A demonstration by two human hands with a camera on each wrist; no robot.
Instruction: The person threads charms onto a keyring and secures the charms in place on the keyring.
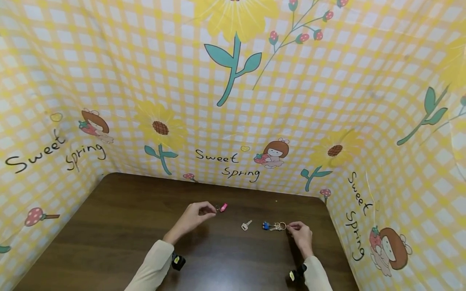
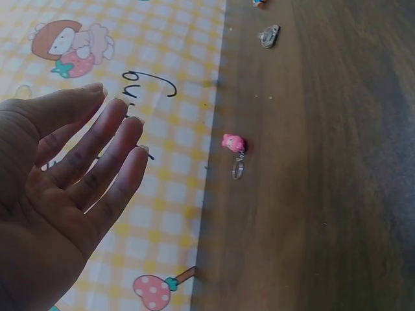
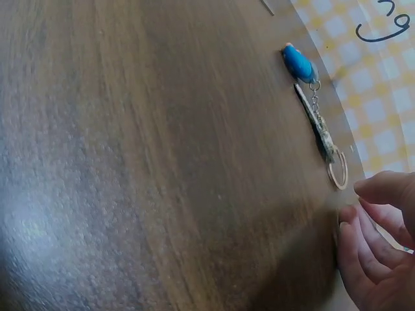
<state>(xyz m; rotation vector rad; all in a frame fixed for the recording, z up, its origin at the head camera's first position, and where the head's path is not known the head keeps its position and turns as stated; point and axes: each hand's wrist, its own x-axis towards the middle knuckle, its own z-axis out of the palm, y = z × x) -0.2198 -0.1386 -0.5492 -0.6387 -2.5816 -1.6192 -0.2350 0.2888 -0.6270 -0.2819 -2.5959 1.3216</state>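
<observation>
My left hand point(image 1: 198, 216) hovers over the table close to a small pink charm point(image 1: 223, 207) on a metal ring. In the left wrist view, the fingers of that hand point(image 2: 78, 162) are loosely bent with nothing between them, and the pink charm point(image 2: 233, 143) lies apart from them. My right hand point(image 1: 301, 236) is beside a keyring point(image 1: 282, 226) that carries a key and a blue figure charm point(image 1: 266, 226). From the right wrist, a small gap shows between the thumb and the ring point(image 3: 340, 173); the fingers are relaxed. A loose silver key point(image 1: 245, 225) lies between the hands.
The dark wooden table point(image 1: 91, 226) is enclosed at the back and sides by a yellow checked cloth point(image 1: 233, 121) with printed flowers and figures. Black straps with small devices point(image 1: 178, 262) sit at both wrists.
</observation>
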